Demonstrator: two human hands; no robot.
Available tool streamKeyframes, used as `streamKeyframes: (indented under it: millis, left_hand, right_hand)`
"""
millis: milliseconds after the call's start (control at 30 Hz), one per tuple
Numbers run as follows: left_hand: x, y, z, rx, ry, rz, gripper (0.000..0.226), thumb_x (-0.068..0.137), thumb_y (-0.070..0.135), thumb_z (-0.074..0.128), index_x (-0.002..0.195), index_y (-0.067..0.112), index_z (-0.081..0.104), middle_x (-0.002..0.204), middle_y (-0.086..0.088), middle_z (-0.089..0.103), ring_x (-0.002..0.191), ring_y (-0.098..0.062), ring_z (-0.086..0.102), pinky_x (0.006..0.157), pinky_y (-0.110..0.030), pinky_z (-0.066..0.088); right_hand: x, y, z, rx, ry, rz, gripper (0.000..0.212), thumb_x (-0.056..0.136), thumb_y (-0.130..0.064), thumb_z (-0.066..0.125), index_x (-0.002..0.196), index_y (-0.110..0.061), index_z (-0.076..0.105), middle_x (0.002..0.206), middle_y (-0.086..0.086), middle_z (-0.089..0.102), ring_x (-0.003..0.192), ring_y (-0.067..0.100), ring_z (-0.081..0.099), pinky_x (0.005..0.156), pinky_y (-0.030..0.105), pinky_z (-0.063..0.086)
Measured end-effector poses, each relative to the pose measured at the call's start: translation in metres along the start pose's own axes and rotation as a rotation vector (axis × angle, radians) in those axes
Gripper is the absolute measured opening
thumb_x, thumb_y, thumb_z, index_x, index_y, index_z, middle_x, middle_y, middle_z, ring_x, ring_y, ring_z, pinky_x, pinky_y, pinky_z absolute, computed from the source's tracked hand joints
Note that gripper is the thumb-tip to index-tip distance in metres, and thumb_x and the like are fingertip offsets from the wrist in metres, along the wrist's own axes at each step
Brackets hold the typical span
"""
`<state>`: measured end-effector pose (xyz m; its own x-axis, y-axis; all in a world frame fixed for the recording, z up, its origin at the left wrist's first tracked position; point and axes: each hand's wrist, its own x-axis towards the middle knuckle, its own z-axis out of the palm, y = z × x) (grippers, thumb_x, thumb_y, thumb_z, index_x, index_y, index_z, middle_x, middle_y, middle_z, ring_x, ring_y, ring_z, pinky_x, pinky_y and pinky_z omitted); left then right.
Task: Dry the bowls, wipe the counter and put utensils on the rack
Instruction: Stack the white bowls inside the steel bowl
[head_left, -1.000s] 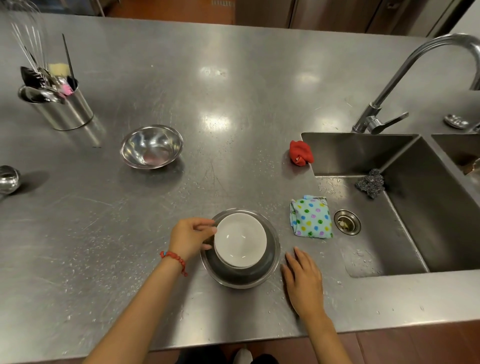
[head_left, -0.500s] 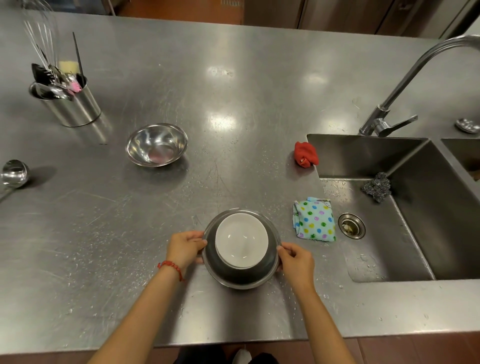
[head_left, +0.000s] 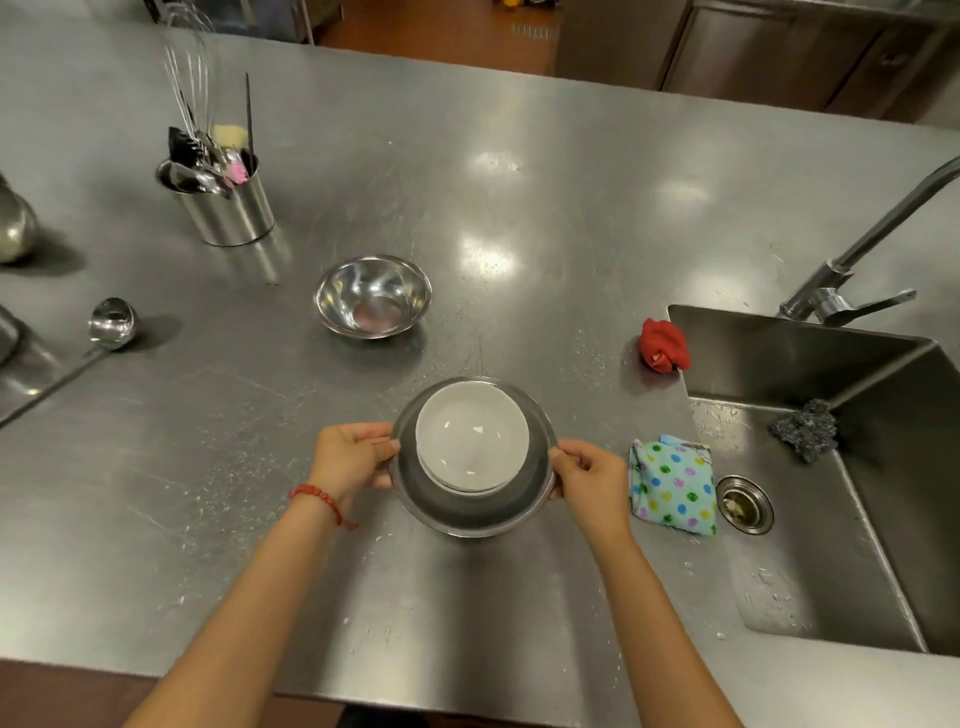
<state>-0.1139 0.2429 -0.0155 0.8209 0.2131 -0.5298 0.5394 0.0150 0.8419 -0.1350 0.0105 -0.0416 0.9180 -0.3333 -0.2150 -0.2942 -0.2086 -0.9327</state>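
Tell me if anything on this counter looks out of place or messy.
Water droplets speckle the steel counter around the large steel bowl that both hands grip, and a long-handled steel ladle lies loose at the left instead of standing with the other utensils.

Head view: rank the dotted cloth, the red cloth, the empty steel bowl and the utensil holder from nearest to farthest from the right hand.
From the right hand:
1. Dotted cloth, just to its right by the sink.
2. Red cloth, farther back at the sink's corner.
3. Empty steel bowl, back and left.
4. Utensil holder, far back left.

Two steel bowls (head_left: 373, 296) (head_left: 470, 512), one white bowl (head_left: 471, 441), two cloths (head_left: 672, 486) (head_left: 664, 345), one scourer (head_left: 804, 428), one ladle (head_left: 110, 323), one utensil pot (head_left: 228, 208), two hands (head_left: 349, 457) (head_left: 592, 480).
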Motion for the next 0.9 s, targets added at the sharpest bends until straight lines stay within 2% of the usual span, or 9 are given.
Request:
streamKeyframes:
  millis: [67,167,300,367,467,533,633,767,900]
  left_hand:
    - [0.012,0.012,-0.017,-0.013,0.012,0.006,0.024,0.084,-0.01,0.053,0.106,-0.007,0.061,0.037,0.011,0.061,0.033,-0.001,0.056,0.034,-0.015,0.048]
    - [0.036,0.033,-0.044,-0.038,0.02,0.024,0.022,0.083,-0.011,0.053,0.104,-0.006,0.062,0.038,0.01,0.062,0.035,-0.001,0.057,0.035,-0.017,0.049]
    - [0.077,0.068,-0.079,-0.036,0.025,0.064,0.021,0.084,-0.011,0.053,0.103,-0.007,0.062,0.056,-0.004,0.065,0.036,-0.001,0.058,0.038,-0.019,0.052]
    - [0.102,0.087,-0.093,-0.026,0.02,0.09,0.023,0.084,-0.011,0.053,0.105,-0.008,0.061,0.067,-0.007,0.061,0.037,-0.001,0.058,0.04,-0.019,0.053]
    - [0.141,0.112,-0.104,-0.014,0.006,0.092,0.024,0.084,-0.011,0.053,0.107,-0.009,0.059,0.068,-0.007,0.059,0.04,-0.006,0.059,0.04,-0.02,0.053]
    - [0.166,0.125,-0.106,-0.018,-0.01,0.083,0.025,0.084,-0.011,0.053,0.108,-0.01,0.058,0.068,-0.007,0.058,0.035,-0.003,0.057,0.039,-0.02,0.052]
    - [0.201,0.137,-0.107,-0.017,-0.033,0.073,0.025,0.084,-0.011,0.053,0.109,-0.011,0.058,0.068,-0.007,0.058,0.034,-0.002,0.056,0.041,-0.022,0.053]
    - [0.24,0.143,-0.109,-0.016,-0.073,0.053,0.026,0.083,-0.011,0.054,0.109,-0.009,0.058,0.072,-0.009,0.061,0.047,-0.012,0.063,0.05,-0.028,0.057]
    - [0.268,0.138,-0.108,-0.004,-0.086,0.018,0.027,0.083,-0.008,0.057,0.109,-0.006,0.059,0.09,-0.016,0.064,0.065,-0.018,0.061,0.072,-0.038,0.053]
  right_hand:
    - [0.012,-0.012,0.021,0.015,-0.015,-0.001,0.013,0.084,0.001,0.056,0.08,0.005,0.068,0.053,0.018,0.058,0.046,0.013,0.053,0.046,0.025,0.053]
    - [0.032,-0.032,0.058,0.018,-0.041,-0.002,0.015,0.084,0.001,0.057,0.077,-0.001,0.069,0.052,0.007,0.058,0.036,0.003,0.051,0.041,0.016,0.047]
    - [0.066,-0.063,0.108,0.022,-0.046,0.003,0.016,0.084,0.001,0.057,0.073,0.002,0.068,0.052,0.005,0.057,0.04,0.009,0.052,0.041,0.016,0.048]
    - [0.086,-0.078,0.131,0.022,-0.044,0.001,0.015,0.084,0.001,0.057,0.074,0.004,0.067,0.053,0.005,0.057,0.037,0.005,0.053,0.04,0.014,0.047]
    - [0.116,-0.096,0.16,0.016,-0.016,-0.008,0.016,0.083,0.002,0.056,0.076,0.014,0.064,0.056,0.009,0.056,0.036,0.006,0.051,0.039,0.015,0.046]
    - [0.136,-0.105,0.174,0.013,0.005,-0.009,0.015,0.083,0.003,0.056,0.075,0.01,0.066,0.056,0.009,0.056,0.038,0.008,0.051,0.04,0.017,0.047]
    - [0.164,-0.112,0.193,0.017,0.021,-0.004,0.017,0.083,0.004,0.055,0.073,-0.001,0.067,0.053,0.005,0.056,0.031,0.001,0.048,0.037,0.014,0.045]
    - [0.192,-0.111,0.211,-0.024,0.037,0.006,0.025,0.082,0.003,0.055,0.064,-0.008,0.067,0.051,0.005,0.056,0.035,0.007,0.049,0.039,0.017,0.048]
    - [0.209,-0.105,0.222,-0.098,0.043,0.014,0.024,0.083,0.002,0.055,0.064,-0.006,0.068,0.055,0.008,0.058,0.044,0.016,0.05,0.05,0.028,0.052]
